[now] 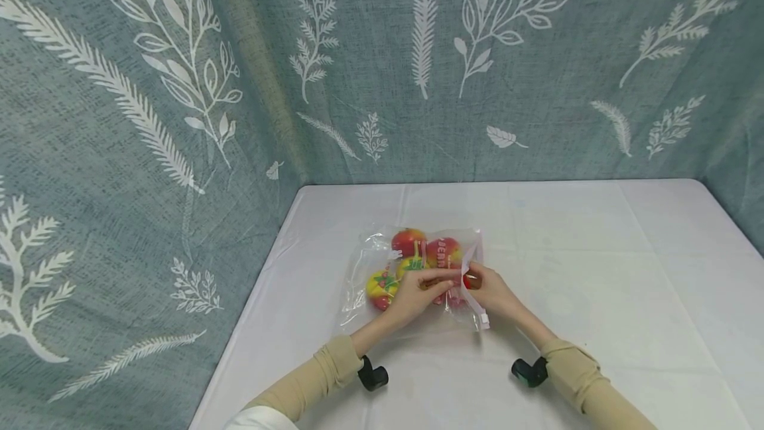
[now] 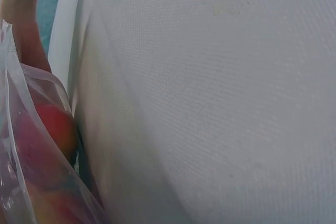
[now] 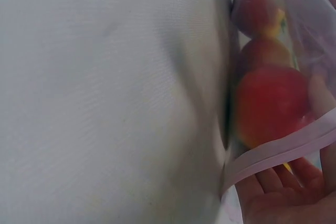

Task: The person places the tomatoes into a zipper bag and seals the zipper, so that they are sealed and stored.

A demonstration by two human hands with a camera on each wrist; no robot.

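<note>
A clear zip bag (image 1: 352,307) with printed lettering lies on the table, holding several round red-and-yellow fruits (image 1: 408,242). My left hand (image 1: 418,290) pinches the bag at its mouth, fingers stretched toward the white zip strip (image 1: 475,300). From the other side my right hand (image 1: 491,289) reaches into the mouth, its fingers around a red fruit (image 3: 273,103) that is mostly past the strip. In the right wrist view, the curled fingers (image 3: 275,179) are below that strip. The left wrist view shows fruit (image 2: 55,127) through the plastic; the left hand's fingers are hidden there.
A white cloth covers the table (image 1: 597,271). Blue-green curtains (image 1: 382,85) with white leaf prints hang behind it and along its left side. Black wrist cameras (image 1: 374,375) sit under both forearms, close over the cloth.
</note>
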